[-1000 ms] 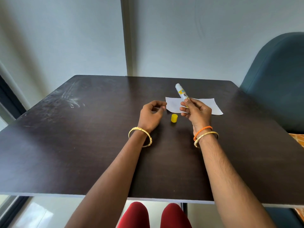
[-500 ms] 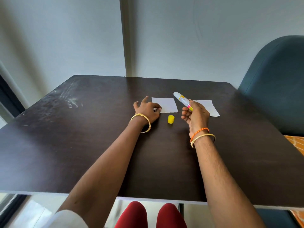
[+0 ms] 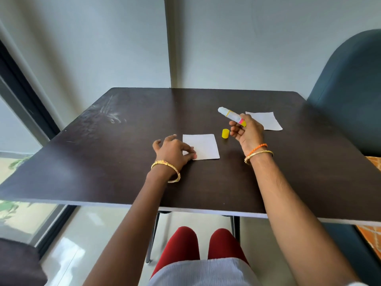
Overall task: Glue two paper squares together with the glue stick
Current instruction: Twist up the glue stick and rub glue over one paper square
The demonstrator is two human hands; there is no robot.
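From the head view, the dark bench (image 3: 123, 172) carries two white paper squares; the nearer paper square (image 3: 203, 146) lies flat toward the middle, and the farther paper square (image 3: 266, 120) lies flat well apart from it, toward the right and back; between them stands a small yellow cap (image 3: 225, 133), upright on the bench, just beside the nearer square's right edge but not touching it. The left hand (image 3: 173, 153) rests at the nearer square's left corner; its fingers (image 3: 190, 150) are bent down onto the paper's near-left edge, with thumb and fingertip meeting at that edge, so it seems to pinch or pin the corner, though which of the two cannot be told; the other fingers spread loosely to the left over the bench. The right hand (image 3: 247, 131) is raised above the bench, in front of the farther square; its fingers curl round the lower end of the glue stick (image 3: 231, 116), which is uncapped and tilted, its pale tip pointing up and to the left, away from both papers. Each wrist wears a gold bangle; the right also has an orange thread band (image 3: 257, 148). A dark teal chair (image 3: 350, 89) stands at the bench's right side.
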